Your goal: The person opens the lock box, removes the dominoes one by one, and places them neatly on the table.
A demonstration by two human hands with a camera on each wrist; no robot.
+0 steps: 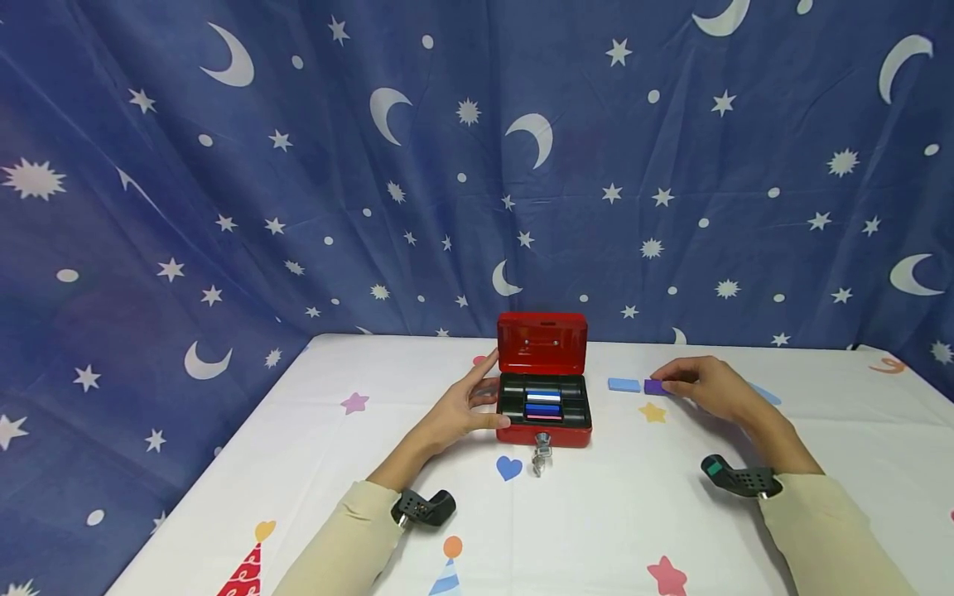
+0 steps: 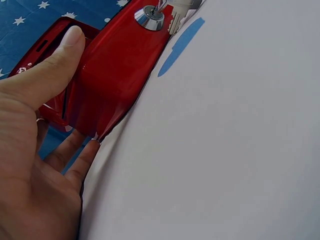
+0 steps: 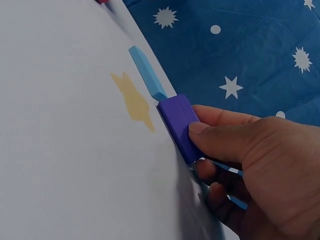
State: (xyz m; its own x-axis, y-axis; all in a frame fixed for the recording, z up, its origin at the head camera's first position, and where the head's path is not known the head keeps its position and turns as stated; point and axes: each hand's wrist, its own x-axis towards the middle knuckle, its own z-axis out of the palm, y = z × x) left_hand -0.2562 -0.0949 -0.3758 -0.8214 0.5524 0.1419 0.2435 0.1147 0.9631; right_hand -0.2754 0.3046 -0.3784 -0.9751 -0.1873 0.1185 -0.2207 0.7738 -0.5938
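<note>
A small red cash box [image 1: 551, 435] stands with its lid up, a black compartment tray inside. Blue, white and pink pieces [image 1: 543, 403] lie in the tray's middle compartments. My left hand [image 1: 456, 414] holds the box by its left side, thumb at the front corner, index finger reaching up to the lid. In the right wrist view, my right hand [image 3: 270, 155] pinches a purple block [image 3: 177, 122] between thumb and fingers. Just left of it, a light blue block [image 1: 623, 385] lies on the table, its end close to the purple one.
Keys [image 1: 540, 458] hang from the lock on the box's front. A white cloth [image 1: 596, 513] printed with stars, hearts and party hats covers the table. Behind its back edge hangs a blue curtain [image 1: 447, 207] with moons and stars.
</note>
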